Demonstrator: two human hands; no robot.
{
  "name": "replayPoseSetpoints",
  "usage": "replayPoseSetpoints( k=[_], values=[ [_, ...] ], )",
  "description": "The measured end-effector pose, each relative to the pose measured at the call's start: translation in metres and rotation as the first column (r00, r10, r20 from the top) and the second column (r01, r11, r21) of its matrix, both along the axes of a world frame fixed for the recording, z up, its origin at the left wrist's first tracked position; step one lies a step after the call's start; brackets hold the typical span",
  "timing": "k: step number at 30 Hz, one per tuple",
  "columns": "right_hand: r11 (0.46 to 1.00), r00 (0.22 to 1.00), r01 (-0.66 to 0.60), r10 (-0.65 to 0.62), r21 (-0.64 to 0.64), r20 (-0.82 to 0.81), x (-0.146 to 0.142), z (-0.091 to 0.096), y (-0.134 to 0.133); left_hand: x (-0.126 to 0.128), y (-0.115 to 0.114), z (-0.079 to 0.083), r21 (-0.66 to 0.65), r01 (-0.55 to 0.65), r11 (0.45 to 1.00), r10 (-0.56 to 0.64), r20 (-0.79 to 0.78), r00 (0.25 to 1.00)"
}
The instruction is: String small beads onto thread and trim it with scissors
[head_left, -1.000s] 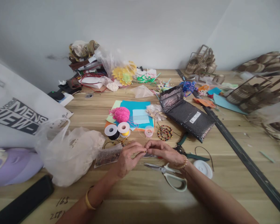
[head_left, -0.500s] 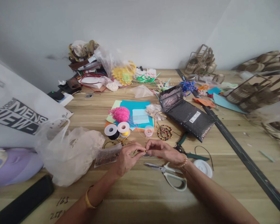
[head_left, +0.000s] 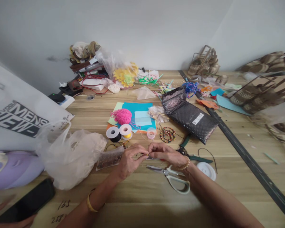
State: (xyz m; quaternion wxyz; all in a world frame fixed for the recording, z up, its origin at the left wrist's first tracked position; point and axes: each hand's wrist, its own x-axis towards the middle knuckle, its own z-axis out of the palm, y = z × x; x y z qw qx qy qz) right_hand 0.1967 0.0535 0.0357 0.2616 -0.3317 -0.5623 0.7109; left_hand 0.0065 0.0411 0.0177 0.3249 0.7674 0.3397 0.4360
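My left hand [head_left: 132, 158] and my right hand [head_left: 165, 154] meet over the middle of the table, fingertips nearly touching. Both are closed in a pinch on a short string of small beads [head_left: 146, 154], a yellow one among them; the fingers hide most of it. Just below my right hand lie scissors [head_left: 172, 177] with cream handles, blades pointing left. A clear bag of brown beads [head_left: 110, 157] rests beside my left hand. Beyond my right hand are a coil of multicoloured beads [head_left: 167, 135] and dark green-handled pliers [head_left: 186, 150], partly covered by that hand.
Spools of black thread [head_left: 113, 135] and yellow thread [head_left: 126, 130] stand near pink yarn [head_left: 123, 116] on coloured paper. A black padded envelope [head_left: 192, 117] lies right. At left are a plastic bag [head_left: 73, 155] and a phone [head_left: 26, 202] with another person's hand [head_left: 21, 222] on it.
Another person's hand has come in at the lower left and taken hold of the phone. My own hands stay in nearly the same place, still pinching the beads.
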Motion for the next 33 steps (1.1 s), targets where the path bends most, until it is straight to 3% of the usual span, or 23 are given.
replayPoseSetpoints(
  k=[9,18,25,33],
  values=[
    [0.998,0.999,-0.006,0.004,0.055,0.047,0.003,-0.004,0.003,0.001,-0.002,-0.004,0.015,-0.069,0.997,0.071,-0.117,0.991],
    [0.998,0.993,-0.002,-0.005,0.064,0.116,0.004,-0.010,0.003,0.003,-0.003,-0.007,0.109,-0.018,0.994,0.042,-0.222,0.974],
    [0.994,0.987,0.044,-0.059,0.105,0.149,0.002,-0.014,0.002,0.002,-0.002,-0.013,-0.008,-0.079,0.997,0.077,-0.167,0.983],
    [0.993,0.989,0.070,-0.081,0.091,0.122,0.002,-0.016,0.004,0.003,0.000,-0.007,-0.086,-0.078,0.993,0.063,-0.168,0.984]
  ],
)
